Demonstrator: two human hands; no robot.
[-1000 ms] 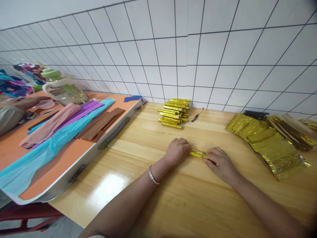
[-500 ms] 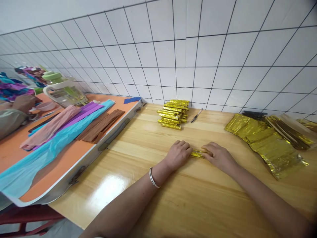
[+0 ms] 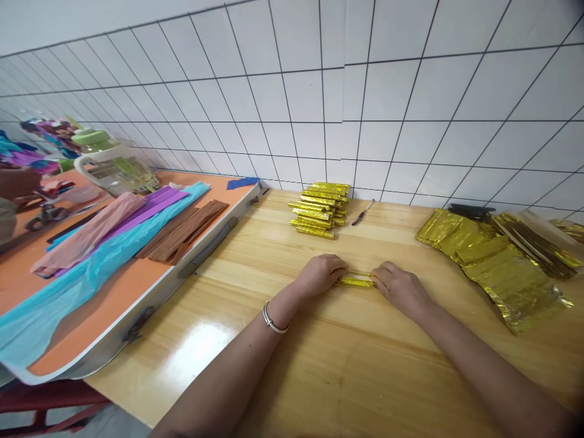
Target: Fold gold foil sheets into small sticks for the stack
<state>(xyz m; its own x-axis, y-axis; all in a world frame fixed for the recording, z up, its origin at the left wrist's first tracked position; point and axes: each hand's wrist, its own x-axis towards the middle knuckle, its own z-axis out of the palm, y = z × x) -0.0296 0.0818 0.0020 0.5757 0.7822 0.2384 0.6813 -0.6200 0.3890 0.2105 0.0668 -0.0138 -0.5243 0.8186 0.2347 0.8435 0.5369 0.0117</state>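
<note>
letter-like marks on the white-rimmed basket, too blurred to read, no legible text

A blue scrap, brown strips and a turquoise sheet lie on an orange surface.

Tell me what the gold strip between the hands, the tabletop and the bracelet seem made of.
Gold strip: probably metallic foil or coated film, shiny; its surface catches bright glints.
Tabletop: wood or wood-look laminate, glossy; it shows grain-like streaks and a bright reflection.
Bracelet: likely silver-coloured metal, smooth; it has a pale sheen, though plastic can't be ruled out.
</note>
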